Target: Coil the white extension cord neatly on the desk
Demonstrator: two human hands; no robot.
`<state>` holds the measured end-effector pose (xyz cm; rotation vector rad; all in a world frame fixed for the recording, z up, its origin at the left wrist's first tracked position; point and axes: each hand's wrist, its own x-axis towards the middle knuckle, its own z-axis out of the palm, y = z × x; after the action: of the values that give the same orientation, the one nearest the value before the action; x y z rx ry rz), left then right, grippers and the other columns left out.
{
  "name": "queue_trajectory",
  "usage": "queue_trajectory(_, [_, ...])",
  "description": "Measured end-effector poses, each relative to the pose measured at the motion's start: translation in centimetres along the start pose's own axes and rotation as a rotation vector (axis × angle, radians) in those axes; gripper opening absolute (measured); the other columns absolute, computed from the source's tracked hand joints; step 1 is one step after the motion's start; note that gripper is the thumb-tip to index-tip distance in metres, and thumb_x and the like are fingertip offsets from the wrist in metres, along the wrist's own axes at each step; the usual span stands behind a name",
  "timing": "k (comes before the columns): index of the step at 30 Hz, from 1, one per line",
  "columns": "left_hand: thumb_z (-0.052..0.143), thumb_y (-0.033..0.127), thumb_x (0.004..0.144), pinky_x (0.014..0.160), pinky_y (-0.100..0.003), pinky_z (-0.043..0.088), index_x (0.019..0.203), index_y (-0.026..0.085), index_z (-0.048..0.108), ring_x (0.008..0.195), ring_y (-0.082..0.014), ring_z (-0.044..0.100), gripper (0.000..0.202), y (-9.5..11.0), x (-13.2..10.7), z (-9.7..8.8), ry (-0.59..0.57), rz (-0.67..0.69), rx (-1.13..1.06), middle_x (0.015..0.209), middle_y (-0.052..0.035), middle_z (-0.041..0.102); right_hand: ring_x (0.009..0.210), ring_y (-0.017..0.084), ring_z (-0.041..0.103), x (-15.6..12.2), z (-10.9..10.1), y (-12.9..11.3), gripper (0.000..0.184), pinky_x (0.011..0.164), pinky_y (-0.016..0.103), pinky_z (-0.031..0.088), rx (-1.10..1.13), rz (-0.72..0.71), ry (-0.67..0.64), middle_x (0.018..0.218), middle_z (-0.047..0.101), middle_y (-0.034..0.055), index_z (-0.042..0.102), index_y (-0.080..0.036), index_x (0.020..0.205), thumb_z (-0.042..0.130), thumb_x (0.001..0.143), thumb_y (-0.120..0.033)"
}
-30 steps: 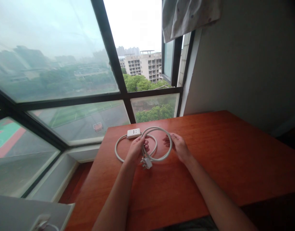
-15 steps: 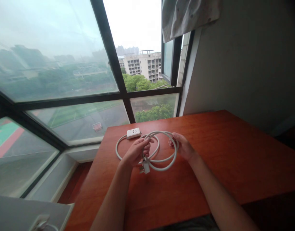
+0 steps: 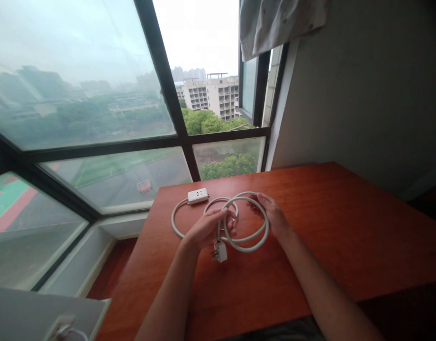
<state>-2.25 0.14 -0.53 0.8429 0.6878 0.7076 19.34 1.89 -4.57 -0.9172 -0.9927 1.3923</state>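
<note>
A white extension cord lies coiled in loops on the reddish wooden table. Its socket block rests flat near the table's far left corner. My left hand is closed round the cord where the loops meet, and the white plug hangs just below it. My right hand grips the right side of the loops, fingers curled over the cord. One loose length of cord curves from the socket block out to the left and back toward my left hand.
Large windows with dark frames run behind and left of the table. A grey wall stands at the right, with cloth hanging above. A white item with a cable sits at the bottom left.
Both hands have shifted right with the coiled loops, which now lie wider and farther right. The plug has moved slightly right and down. The socket block has stayed put.
</note>
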Motion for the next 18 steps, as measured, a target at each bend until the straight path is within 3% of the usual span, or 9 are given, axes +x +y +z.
queue_trajectory(5, [0.069, 0.032, 0.081, 0.059, -0.029, 0.053, 0.088, 0.010, 0.065, 0.063, -0.0205, 0.065, 0.024, -0.2, 0.1, -0.2, 0.024, 0.015, -0.053, 0.066, -0.0067, 0.059, 0.075, 0.019, 0.067, 0.5, -0.4, 0.4, 0.044, 0.062, 0.027, 0.050, 0.032, -0.097, 0.190, 0.089, 0.073, 0.0085, 0.068, -0.019, 0.094, 0.060, 0.080, -0.059])
queue_trajectory(9, [0.070, 0.032, 0.080, 0.061, -0.028, 0.053, 0.082, 0.010, 0.063, 0.063, -0.0182, 0.064, 0.023, -0.4, 0.4, -0.1, 0.036, 0.009, -0.019, 0.070, -0.0060, 0.058, 0.075, 0.019, 0.067, 0.8, -0.6, 0.6, 0.045, 0.060, 0.028, 0.049, 0.066, -0.169, 0.253, 0.090, 0.074, 0.0095, 0.068, -0.019, 0.094, 0.059, 0.080, -0.060])
queue_trajectory(14, [0.067, 0.027, 0.082, 0.041, -0.015, 0.037, 0.075, 0.014, 0.052, 0.043, -0.0049, 0.043, 0.021, -0.2, 1.1, -0.4, 0.162, 0.071, -0.108, 0.059, 0.0049, 0.043, 0.079, 0.018, 0.065, 0.5, -0.2, 0.6, 0.040, 0.060, 0.027, 0.048, 0.058, -0.169, 0.218, 0.096, 0.073, 0.0088, 0.069, -0.020, 0.095, 0.057, 0.083, -0.056])
queue_trajectory(18, [0.057, 0.022, 0.087, 0.035, -0.010, 0.022, 0.077, 0.014, 0.049, 0.037, -0.0005, 0.026, 0.015, 0.3, 1.4, -1.0, 0.217, 0.161, -0.277, 0.056, 0.0086, 0.033, 0.085, 0.019, 0.064, 0.1, 0.5, 0.4, 0.035, 0.065, 0.027, 0.049, 0.011, -0.156, 0.114, 0.102, 0.072, 0.0091, 0.071, -0.020, 0.096, 0.060, 0.082, -0.051])
